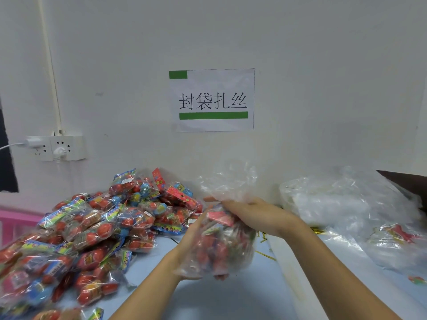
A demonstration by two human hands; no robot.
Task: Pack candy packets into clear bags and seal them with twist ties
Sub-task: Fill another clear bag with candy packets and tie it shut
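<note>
A clear bag [221, 248] filled with red candy packets is held above the table in front of me. My left hand [191, 236] cups the bag from the left and below, its fingers curled under the bottom. My right hand [249, 211] grips the bag's neck, and the loose plastic top [231, 181] stands up above that hand. A big pile of candy packets [92, 227] lies on the left of the table. Gold twist ties [265, 252] lie scattered on the table just right of the bag.
A heap of empty clear bags [346, 204] fills the right side, with a packet [397, 234] among them. A paper sign [212, 100] hangs on the wall, with a power socket [55, 147] at the left. A pink crate [16, 222] sits at the far left.
</note>
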